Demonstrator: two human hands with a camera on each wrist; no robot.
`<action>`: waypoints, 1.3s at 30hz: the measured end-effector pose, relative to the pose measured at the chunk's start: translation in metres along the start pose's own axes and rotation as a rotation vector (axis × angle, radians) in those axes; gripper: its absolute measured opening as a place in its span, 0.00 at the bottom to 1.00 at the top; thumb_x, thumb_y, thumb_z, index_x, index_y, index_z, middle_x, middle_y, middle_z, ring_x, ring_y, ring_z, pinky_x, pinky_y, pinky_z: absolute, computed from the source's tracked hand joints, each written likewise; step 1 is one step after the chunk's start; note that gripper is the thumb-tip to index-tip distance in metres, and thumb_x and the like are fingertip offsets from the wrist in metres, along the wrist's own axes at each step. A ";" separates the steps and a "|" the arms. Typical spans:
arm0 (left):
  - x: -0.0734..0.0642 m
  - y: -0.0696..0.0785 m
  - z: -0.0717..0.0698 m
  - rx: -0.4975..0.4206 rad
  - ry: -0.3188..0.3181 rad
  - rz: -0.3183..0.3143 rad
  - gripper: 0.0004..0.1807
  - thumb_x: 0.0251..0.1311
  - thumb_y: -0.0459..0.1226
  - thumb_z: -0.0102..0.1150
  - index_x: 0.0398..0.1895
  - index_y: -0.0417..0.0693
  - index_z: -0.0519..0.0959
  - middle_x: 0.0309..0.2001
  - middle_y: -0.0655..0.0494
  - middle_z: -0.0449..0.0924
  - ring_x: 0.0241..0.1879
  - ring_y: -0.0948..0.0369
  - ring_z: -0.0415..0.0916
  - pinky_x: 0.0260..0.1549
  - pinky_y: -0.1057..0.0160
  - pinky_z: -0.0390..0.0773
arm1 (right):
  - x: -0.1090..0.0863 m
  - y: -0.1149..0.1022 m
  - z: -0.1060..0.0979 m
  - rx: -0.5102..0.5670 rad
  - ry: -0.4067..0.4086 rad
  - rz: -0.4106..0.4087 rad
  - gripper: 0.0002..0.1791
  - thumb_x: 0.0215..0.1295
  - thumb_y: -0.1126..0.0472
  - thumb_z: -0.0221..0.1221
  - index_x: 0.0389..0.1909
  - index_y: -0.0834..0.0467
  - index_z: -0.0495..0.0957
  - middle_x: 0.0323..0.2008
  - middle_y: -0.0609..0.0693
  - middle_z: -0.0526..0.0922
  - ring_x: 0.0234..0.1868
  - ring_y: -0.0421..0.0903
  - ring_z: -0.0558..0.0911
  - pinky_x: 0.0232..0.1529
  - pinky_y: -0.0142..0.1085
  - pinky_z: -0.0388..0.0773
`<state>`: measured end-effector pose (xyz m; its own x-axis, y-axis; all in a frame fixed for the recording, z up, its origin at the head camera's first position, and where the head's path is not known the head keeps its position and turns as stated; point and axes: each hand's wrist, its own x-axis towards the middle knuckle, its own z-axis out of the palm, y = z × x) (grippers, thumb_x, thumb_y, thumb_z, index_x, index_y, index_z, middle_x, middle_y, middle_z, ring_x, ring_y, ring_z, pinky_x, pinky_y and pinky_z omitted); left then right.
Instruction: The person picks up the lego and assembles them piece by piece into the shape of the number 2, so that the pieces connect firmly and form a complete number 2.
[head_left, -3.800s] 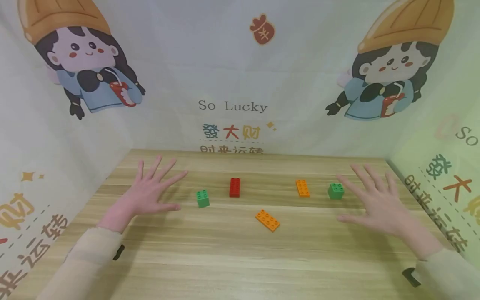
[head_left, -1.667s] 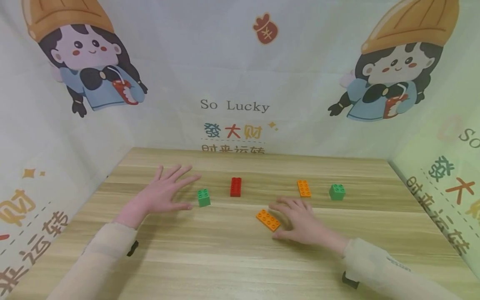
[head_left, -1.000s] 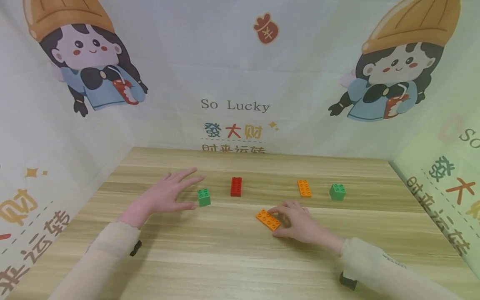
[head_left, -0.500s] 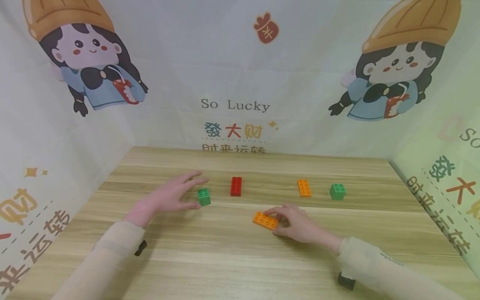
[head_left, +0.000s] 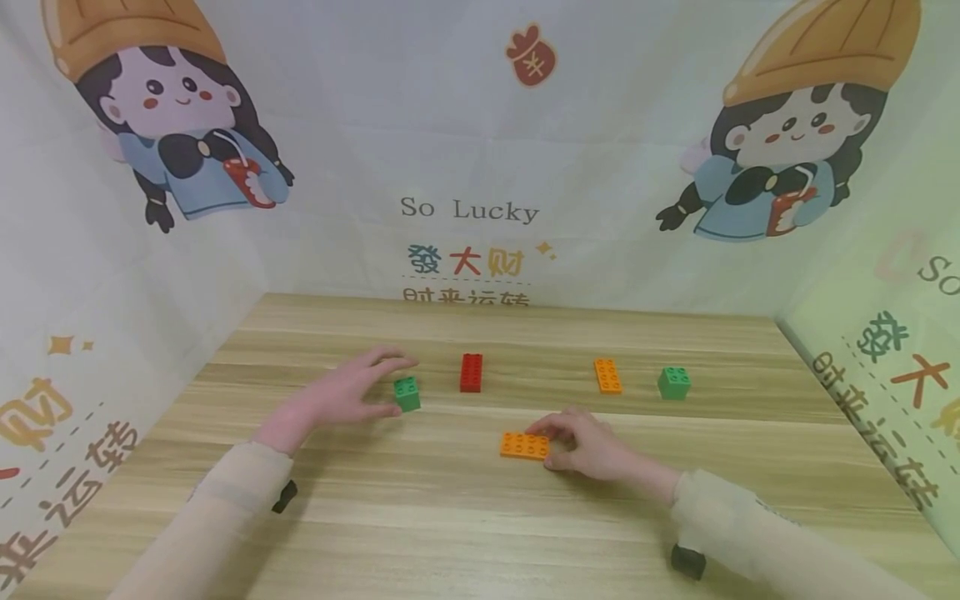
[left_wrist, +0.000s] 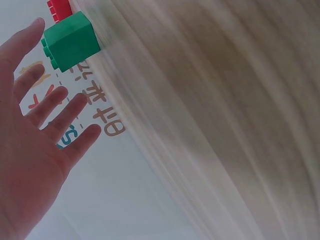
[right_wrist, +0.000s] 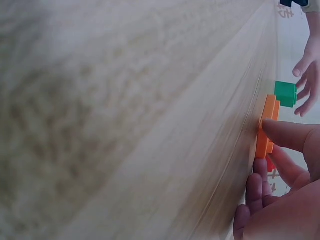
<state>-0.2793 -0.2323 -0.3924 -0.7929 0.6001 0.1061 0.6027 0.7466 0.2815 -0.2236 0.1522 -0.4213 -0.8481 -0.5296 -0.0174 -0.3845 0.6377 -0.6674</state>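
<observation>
Right hand [head_left: 594, 447] pinches flat orange plastic brick [head_left: 521, 446] by right end; best keep it level. Left hand [head_left: 343, 393] wide, straddling blocky green plastic brick [head_left: 407, 395].

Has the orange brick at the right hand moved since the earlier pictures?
Yes: judged against the red brick, that orange brick has shifted slightly left and turned.

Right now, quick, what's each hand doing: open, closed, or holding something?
Left hand: open beside the left green block, holding nothing.
Right hand: grip closed, pinching the nearer orange block between thumb and fingers.
</observation>
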 end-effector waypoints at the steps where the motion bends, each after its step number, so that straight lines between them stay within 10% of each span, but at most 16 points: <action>1: 0.000 0.000 0.000 -0.008 -0.001 -0.006 0.40 0.57 0.47 0.69 0.73 0.52 0.64 0.71 0.44 0.64 0.69 0.44 0.65 0.66 0.39 0.69 | 0.001 0.001 0.000 0.011 -0.009 -0.009 0.23 0.59 0.62 0.67 0.56 0.51 0.80 0.49 0.51 0.80 0.50 0.47 0.76 0.52 0.41 0.74; 13: 0.002 0.000 0.003 -0.094 -0.031 -0.060 0.38 0.59 0.43 0.68 0.73 0.51 0.64 0.68 0.44 0.66 0.63 0.45 0.72 0.63 0.42 0.73 | 0.000 0.005 -0.004 0.108 -0.099 -0.019 0.23 0.61 0.59 0.66 0.58 0.52 0.78 0.56 0.52 0.80 0.56 0.49 0.75 0.59 0.44 0.70; 27: 0.005 -0.007 0.007 -0.207 -0.060 -0.078 0.35 0.61 0.39 0.65 0.71 0.47 0.65 0.66 0.44 0.70 0.51 0.53 0.80 0.53 0.52 0.82 | -0.005 0.008 0.003 0.172 -0.094 0.025 0.24 0.59 0.58 0.68 0.57 0.51 0.79 0.51 0.52 0.79 0.35 0.42 0.67 0.34 0.29 0.65; 39: 0.005 -0.009 0.009 -0.310 -0.075 -0.106 0.34 0.63 0.37 0.64 0.71 0.43 0.64 0.63 0.40 0.73 0.51 0.51 0.81 0.53 0.51 0.82 | -0.010 0.004 0.009 0.172 -0.066 0.027 0.23 0.56 0.57 0.70 0.55 0.50 0.81 0.48 0.50 0.81 0.32 0.39 0.67 0.33 0.28 0.65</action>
<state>-0.2881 -0.2338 -0.4030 -0.8340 0.5517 -0.0070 0.4520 0.6904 0.5648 -0.2132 0.1551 -0.4310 -0.8295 -0.5524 -0.0820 -0.2891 0.5505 -0.7832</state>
